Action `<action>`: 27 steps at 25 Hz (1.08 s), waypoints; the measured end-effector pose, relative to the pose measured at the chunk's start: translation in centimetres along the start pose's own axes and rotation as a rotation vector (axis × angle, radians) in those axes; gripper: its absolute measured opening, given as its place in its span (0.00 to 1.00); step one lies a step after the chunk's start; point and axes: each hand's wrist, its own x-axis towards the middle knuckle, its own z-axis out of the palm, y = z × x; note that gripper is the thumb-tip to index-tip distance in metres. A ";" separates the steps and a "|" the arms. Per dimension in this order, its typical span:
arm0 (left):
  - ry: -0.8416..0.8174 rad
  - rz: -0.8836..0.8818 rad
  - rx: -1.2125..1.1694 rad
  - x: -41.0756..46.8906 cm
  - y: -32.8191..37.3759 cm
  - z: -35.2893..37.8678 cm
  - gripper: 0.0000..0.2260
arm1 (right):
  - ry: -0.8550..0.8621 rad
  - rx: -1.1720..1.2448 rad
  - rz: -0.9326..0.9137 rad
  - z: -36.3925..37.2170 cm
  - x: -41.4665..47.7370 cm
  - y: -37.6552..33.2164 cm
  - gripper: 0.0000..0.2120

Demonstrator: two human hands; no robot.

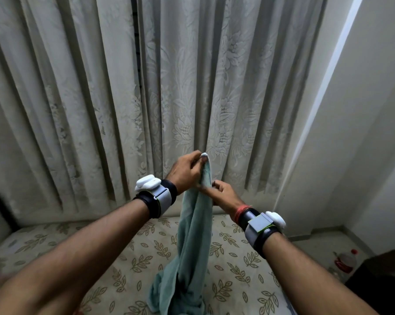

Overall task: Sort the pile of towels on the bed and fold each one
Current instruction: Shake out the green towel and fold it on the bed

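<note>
Head view. The towel [193,235] is held up above the bed [237,280], its long axis close to vertical. Its upper corner points up toward the curtain [169,87]. Its lower part is bunched on the sheet.

The left hand [186,172] pinches the top corner between thumb and curled fingers. The right hand [225,196] sits just below and beside it, fingers curled round the towel's edge. Those fingertips are partly hidden behind the cloth, so the exact grip cannot be made out.

The towel's lowest folds are cut off by the bottom of the frame. Its full outline cannot be judged, as it hangs gathered into a narrow rope of folds.

The towel is a soft, pale teal cloth. The bed sheet is cream, printed with tan leaf sprigs. The curtain is off-white and heavily pleated, with a raised floral pattern.

Each wrist carries a dark band with a grey strap and a white rounded module: left wristband [156,195], right wristband [261,228].

A clear bottle [345,262] with a red cap stands on the floor at right, blurred.
</note>
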 end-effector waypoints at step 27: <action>-0.294 -0.311 -0.052 -1.3 -3.1 -11.2 0.20 | -0.051 -0.425 -0.321 0.5 2.8 -7.1 0.19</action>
